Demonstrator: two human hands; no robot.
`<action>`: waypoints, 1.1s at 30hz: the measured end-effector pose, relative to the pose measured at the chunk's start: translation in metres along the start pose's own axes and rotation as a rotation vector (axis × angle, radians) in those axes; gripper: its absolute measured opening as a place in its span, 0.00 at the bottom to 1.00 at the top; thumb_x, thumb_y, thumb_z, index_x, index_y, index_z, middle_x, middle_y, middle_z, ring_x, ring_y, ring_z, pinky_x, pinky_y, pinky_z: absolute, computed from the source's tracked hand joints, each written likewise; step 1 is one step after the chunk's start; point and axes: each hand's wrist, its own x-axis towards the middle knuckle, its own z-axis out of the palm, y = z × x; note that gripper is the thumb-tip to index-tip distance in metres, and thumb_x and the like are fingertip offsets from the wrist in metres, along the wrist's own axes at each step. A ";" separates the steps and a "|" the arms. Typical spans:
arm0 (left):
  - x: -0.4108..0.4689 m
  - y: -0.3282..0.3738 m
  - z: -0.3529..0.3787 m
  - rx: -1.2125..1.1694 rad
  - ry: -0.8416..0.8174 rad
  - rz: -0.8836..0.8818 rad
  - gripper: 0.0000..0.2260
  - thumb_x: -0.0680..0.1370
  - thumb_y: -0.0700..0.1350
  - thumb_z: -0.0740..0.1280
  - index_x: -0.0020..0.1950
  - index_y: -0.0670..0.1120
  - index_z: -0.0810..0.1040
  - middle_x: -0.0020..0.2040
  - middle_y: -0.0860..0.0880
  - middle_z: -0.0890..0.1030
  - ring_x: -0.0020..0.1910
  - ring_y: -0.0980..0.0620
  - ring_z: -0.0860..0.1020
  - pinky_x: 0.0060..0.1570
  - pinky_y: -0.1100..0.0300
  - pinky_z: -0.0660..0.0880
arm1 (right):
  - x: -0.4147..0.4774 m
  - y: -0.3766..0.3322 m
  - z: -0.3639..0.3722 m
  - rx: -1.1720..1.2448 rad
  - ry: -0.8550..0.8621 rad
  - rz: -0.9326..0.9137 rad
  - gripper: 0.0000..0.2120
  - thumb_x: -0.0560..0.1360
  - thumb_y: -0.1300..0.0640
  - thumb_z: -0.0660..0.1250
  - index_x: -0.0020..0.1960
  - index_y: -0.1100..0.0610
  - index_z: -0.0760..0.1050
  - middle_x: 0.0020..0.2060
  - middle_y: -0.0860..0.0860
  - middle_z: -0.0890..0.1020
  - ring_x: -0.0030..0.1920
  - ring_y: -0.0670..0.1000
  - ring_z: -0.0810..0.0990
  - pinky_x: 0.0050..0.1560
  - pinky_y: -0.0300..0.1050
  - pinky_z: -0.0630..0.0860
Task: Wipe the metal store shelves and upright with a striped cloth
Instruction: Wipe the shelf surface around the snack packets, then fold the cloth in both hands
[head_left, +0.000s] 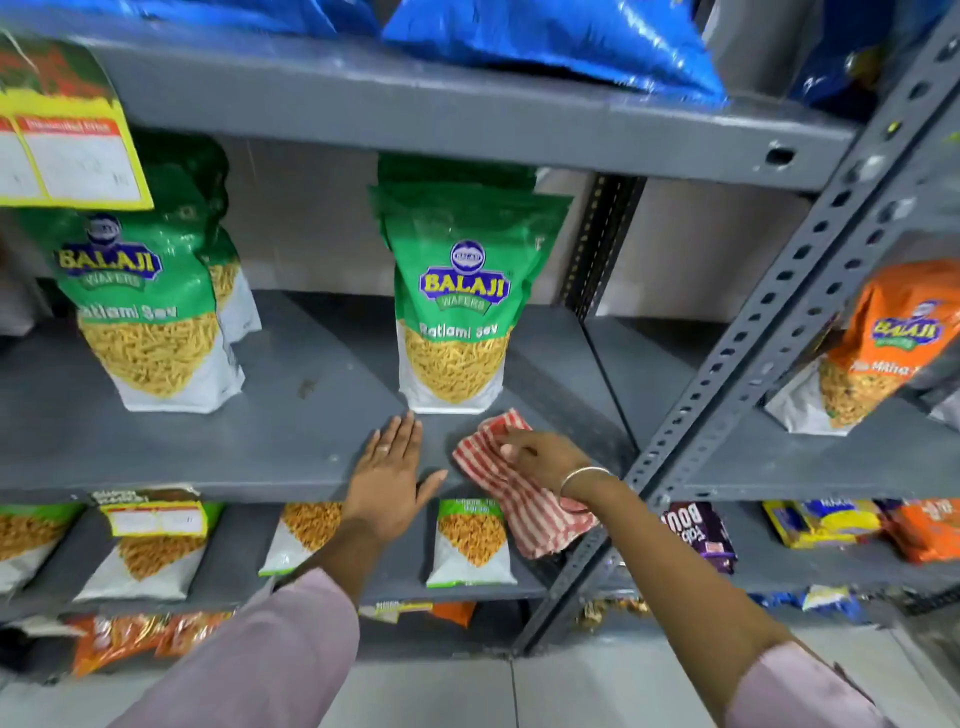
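Observation:
A red and white striped cloth lies on the front of the grey metal shelf and hangs over its edge. My right hand presses down on the cloth, fingers gripping its upper part. My left hand rests flat on the bare shelf just left of the cloth, fingers spread and empty. A green snack bag stands upright right behind both hands. The perforated grey upright runs diagonally to the right of the cloth.
Another green snack bag stands at the left of the shelf. Blue bags sit on the shelf above. An orange bag stands in the right bay. Small packets fill the shelf below. A yellow price tag hangs top left.

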 end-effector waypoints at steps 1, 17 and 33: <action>0.000 0.001 0.000 -0.004 -0.032 -0.008 0.41 0.78 0.64 0.33 0.67 0.36 0.70 0.67 0.39 0.72 0.66 0.41 0.71 0.64 0.46 0.63 | 0.005 0.000 -0.003 0.019 0.087 0.063 0.18 0.80 0.53 0.59 0.68 0.56 0.72 0.70 0.56 0.72 0.69 0.58 0.71 0.69 0.49 0.67; 0.004 -0.015 -0.095 -1.078 -0.154 -0.299 0.10 0.70 0.55 0.72 0.40 0.49 0.81 0.38 0.54 0.82 0.40 0.57 0.79 0.41 0.65 0.73 | 0.022 -0.096 -0.032 0.248 0.027 -0.156 0.18 0.66 0.64 0.72 0.56 0.66 0.80 0.16 0.39 0.75 0.25 0.31 0.74 0.32 0.25 0.72; -0.126 -0.216 -0.378 -1.249 -0.325 0.169 0.13 0.68 0.40 0.71 0.51 0.38 0.81 0.50 0.41 0.83 0.49 0.48 0.81 0.50 0.59 0.77 | -0.120 -0.389 -0.100 0.421 -0.159 -0.523 0.11 0.74 0.70 0.67 0.40 0.55 0.79 0.27 0.44 0.84 0.28 0.39 0.81 0.26 0.30 0.75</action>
